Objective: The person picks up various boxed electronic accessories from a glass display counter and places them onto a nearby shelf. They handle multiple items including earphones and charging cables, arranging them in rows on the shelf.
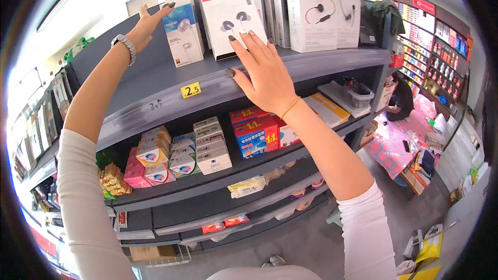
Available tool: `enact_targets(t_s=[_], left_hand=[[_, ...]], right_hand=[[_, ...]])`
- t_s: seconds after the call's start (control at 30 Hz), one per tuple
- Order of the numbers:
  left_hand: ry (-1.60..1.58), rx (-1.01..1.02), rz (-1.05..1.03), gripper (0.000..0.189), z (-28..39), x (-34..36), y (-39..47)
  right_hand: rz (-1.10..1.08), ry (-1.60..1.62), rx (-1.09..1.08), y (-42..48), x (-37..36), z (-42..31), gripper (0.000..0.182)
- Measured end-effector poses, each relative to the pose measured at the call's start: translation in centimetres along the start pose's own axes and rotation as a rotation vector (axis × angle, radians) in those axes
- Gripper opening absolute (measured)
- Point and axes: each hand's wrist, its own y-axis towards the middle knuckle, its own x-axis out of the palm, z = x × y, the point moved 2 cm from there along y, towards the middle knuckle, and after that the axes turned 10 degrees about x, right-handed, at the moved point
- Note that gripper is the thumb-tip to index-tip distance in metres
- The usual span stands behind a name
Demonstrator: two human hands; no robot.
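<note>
On the top shelf stands a narrow white-and-blue earphone box. My left hand, a watch on its wrist, reaches to this box's upper left edge, one fingertip at the edge and the other fingers apart. Beside it a larger white earphone box leans slightly back. My right hand is spread in front of that box, fingertips at its lower right part and thumb held out to the left. Whether the fingertips press on the box is hard to tell. Neither hand wraps around anything.
More earphone boxes stand to the right. Below are soap boxes, red-and-blue boxes and a plastic basket. A yellow price tag marks the shelf edge. At far right, a person sits by a pink-covered table.
</note>
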Motion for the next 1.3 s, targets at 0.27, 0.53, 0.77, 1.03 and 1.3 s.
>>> enact_targets(t_s=[0.27,0.53,0.77,1.03,1.3], left_hand=[[0.109,0.835,0.216,0.072,11.8,5.7,-11.2],[-0.43,1.462,-0.955,0.06,13.1,20.4,-40.2],[-1.002,0.119,-1.318,0.03,20.4,47.2,-66.5],[-1.359,0.392,-2.192,0.023,52.0,47.0,-92.8],[-1.265,0.591,-2.627,0.024,60.5,46.1,-110.9]], right_hand=[[-0.154,-0.004,-0.133,-12.7,-9.5,-5.1,0.056],[-0.058,0.022,1.91,-52.9,-36.0,-16.6,0.054],[0.724,-0.51,2.271,-65.2,-53.0,-43.5,0.033],[1.3,-0.9,1.885,-64.1,-63.4,-50.4,0.029],[1.67,-1.302,1.918,-66.3,-63.5,-58.8,0.028]])
